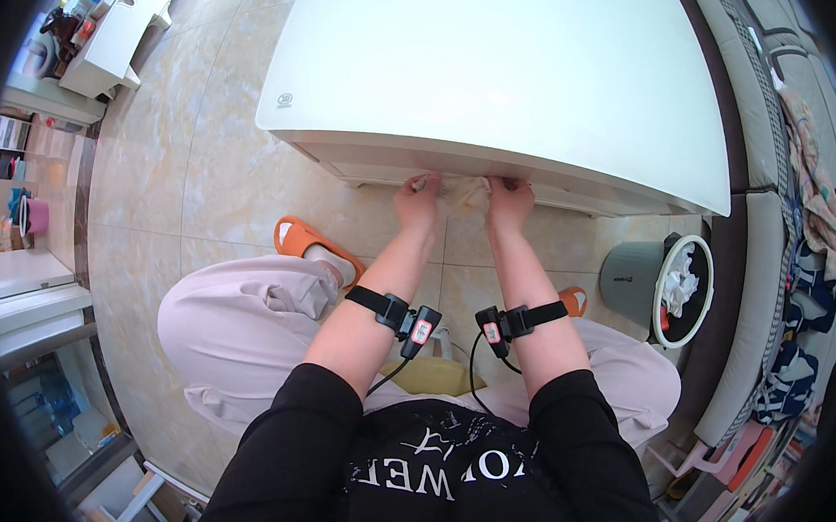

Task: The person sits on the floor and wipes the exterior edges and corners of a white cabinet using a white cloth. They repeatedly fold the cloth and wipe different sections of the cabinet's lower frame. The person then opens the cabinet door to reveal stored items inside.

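Note:
Low in front of me, at the near side of a white table [499, 74], a thin pale cloth [464, 192] stretches between my two hands. My left hand [418, 197] grips its left end with bent fingers. Its right end is pinched in my right hand [510, 200]. Both hands lie just under the edge of the tabletop, close to the table's side panel [570, 193], and some fingertips are hidden. A black strap with a small device sits on each forearm.
To the right stands a grey waste bin [628, 283] with crumpled white tissue inside. A grey sofa [750, 278] with clothes runs along the right side. Orange slippers are on my feet on the tiled floor [230, 194]. White furniture [110, 39] stands at the upper left.

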{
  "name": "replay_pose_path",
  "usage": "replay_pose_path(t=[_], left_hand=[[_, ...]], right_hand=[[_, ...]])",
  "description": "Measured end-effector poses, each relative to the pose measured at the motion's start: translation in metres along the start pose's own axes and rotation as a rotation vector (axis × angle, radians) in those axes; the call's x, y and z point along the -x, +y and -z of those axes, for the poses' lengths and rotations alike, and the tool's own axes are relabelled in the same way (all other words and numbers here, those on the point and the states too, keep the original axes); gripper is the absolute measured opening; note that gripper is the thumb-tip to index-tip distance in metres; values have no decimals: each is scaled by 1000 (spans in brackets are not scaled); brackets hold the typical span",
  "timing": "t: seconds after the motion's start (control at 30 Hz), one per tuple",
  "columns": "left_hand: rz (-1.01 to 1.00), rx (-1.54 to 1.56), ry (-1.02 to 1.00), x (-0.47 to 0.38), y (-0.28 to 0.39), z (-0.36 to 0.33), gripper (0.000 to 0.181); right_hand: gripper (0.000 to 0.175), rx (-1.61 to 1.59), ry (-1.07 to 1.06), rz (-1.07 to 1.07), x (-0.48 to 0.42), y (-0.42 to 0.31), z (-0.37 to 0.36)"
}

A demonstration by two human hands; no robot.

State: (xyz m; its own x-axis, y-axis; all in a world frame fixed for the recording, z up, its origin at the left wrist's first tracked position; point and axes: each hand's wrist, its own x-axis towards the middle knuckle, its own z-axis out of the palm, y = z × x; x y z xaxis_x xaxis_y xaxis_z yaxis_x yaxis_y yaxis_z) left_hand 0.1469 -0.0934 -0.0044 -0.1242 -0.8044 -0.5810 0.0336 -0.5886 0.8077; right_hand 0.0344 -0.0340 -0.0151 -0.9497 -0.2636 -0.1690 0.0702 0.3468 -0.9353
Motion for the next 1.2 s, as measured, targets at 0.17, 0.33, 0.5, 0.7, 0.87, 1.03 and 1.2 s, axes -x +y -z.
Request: replay_pose_path(t=[0.17, 0.33, 0.5, 0.7, 0.87, 1.03, 1.2], left_hand=[[115, 165, -53, -9, 4, 12, 27], [173, 276, -108, -5, 12, 16, 27], [174, 328, -149, 0, 19, 20, 24], [175, 309, -180, -3, 13, 21, 27], [186, 307, -216, -8, 7, 21, 25], [176, 224, -196, -7, 6, 22, 22], [145, 249, -164, -8, 6, 20, 21]], right_hand=[[20, -419, -110, -263, 18, -14, 5], [31, -429, -25, -281, 38, -10, -4], [27, -417, -5, -434, 38, -7, -13], [18, -536, 1, -519, 47, -28, -14], [11, -719, 39, -556, 53, -35, -14], [17, -631, 23, -527, 39, -28, -8], [18, -453, 175, -469, 24, -26, -13]])
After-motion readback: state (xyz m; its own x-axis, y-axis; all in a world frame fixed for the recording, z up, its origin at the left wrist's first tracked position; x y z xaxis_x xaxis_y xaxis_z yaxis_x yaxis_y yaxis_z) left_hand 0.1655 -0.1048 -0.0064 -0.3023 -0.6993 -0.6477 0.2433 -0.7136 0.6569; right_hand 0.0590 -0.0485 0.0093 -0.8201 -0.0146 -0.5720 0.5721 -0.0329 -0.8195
